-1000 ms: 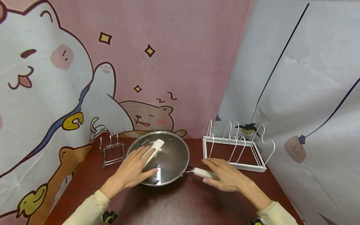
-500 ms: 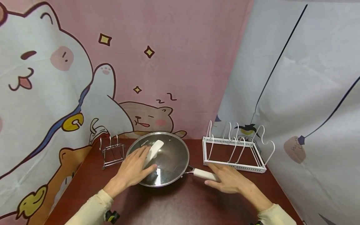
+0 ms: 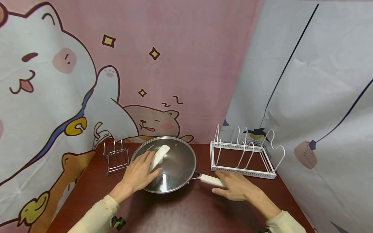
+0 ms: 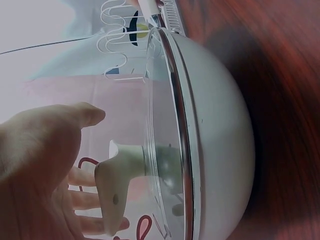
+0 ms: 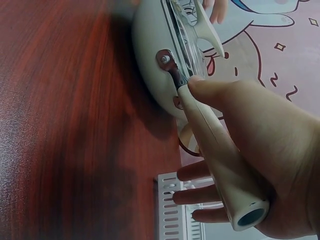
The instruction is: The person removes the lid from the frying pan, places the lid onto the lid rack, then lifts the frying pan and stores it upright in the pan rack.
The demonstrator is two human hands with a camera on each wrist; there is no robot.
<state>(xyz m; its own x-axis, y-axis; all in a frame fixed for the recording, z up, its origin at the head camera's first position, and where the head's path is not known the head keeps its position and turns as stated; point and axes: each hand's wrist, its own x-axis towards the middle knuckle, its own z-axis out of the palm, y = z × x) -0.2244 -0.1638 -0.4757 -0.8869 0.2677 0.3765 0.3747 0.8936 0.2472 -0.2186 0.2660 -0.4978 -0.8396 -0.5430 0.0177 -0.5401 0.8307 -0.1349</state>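
A wok (image 4: 225,125) with a pale outer wall stands on the table, covered by a glass lid (image 3: 179,165) with a metal rim. Just left of the lid's white, slanted knob (image 3: 161,153) is my left hand (image 3: 137,173), fingers extended and thumb apart; whether it touches the knob I cannot tell. The wok's cream handle (image 5: 215,145) points right. My right hand (image 3: 236,186) is over the handle's end, with the thumb along one side and the fingers reaching straight past the other, not curled round it. Part of the handle's end is hidden under that hand in the head view.
To the right stands a white rack (image 3: 244,172) with upright wire dividers, close beyond my right fingers. A small chrome rack (image 3: 118,168) is left of the wok. Patterned cloth (image 3: 198,81) hangs behind the dark red table (image 3: 186,213).
Both hands have drawn slightly back: the left a little off the knob, the right a little nearer to me along the handle. The wok and lid stay in place.
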